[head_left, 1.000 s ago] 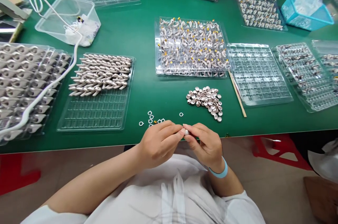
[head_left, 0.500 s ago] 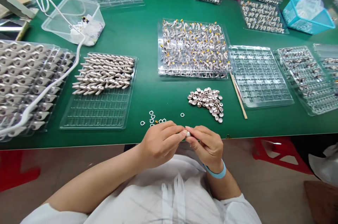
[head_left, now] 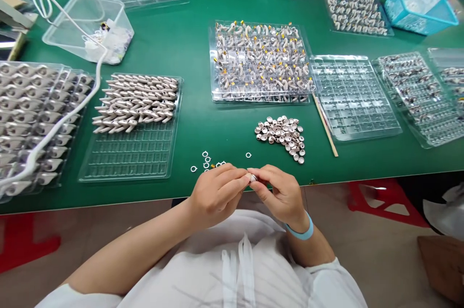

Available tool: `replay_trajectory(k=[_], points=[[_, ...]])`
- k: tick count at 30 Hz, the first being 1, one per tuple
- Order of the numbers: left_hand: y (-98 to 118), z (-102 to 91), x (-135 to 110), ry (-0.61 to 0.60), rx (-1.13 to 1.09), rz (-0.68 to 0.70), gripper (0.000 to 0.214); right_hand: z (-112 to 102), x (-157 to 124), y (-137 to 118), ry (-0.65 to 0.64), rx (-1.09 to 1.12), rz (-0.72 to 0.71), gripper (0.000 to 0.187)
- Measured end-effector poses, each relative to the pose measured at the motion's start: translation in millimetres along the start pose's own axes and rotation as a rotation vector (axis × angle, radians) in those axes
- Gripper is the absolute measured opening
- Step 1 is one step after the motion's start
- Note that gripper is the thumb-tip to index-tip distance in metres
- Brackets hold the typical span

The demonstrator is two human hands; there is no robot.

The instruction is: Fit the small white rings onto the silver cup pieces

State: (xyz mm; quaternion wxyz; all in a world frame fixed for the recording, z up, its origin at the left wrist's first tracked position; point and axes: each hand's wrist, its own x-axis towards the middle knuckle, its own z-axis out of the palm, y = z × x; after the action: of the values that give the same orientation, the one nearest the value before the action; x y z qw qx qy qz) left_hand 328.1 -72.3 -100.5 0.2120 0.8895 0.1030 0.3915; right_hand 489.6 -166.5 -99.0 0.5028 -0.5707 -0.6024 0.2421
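Observation:
My left hand and my right hand meet at the near edge of the green table, fingertips pinched together on one small silvery cap. Just beyond them lie several small white rings and one ring apart. A loose pile of small metal caps sits further right. My right wrist wears a light blue band.
A clear tray half filled with beige parts lies left, a full tray at centre, an empty tray right with a wooden stick beside it. White cable, clear tub, pink and blue baskets stand farther back.
My hands stay pinched on the same small cap with only slight finger shifts. The view drifted a little; the other person's hand at the far right edge is out of sight now.

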Motion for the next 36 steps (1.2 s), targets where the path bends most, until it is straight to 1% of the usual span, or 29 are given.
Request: replay_trajectory(k=[6,13,18,22,30,36], points=[[-0.2,1.2,-1.1,0.024,0.012,-0.002,0.02,0.0,-1.1,2.4,0.007,-0.015,-0.006,0.024],[0.7,2.3,0.8,0.045,0.0,0.024,0.02,3.6,-4.4,2.4,0.091,0.028,-0.024,0.024],[1.8,2.4,2.5,0.05,0.0,0.017,0.018,6.3,-8.4,4.8,0.122,0.019,-0.055,0.03],[2.3,3.2,3.4,0.048,-0.003,0.012,0.018,7.7,-10.1,5.9,0.155,-0.025,-0.105,0.035],[1.9,4.0,1.6,0.048,0.005,-0.018,0.02,11.1,-12.7,7.9,0.182,-0.151,-0.184,0.042],[0.4,4.5,2.4,0.054,0.039,0.017,0.023,12.4,-11.8,5.0,0.182,-0.214,-0.196,0.043]])
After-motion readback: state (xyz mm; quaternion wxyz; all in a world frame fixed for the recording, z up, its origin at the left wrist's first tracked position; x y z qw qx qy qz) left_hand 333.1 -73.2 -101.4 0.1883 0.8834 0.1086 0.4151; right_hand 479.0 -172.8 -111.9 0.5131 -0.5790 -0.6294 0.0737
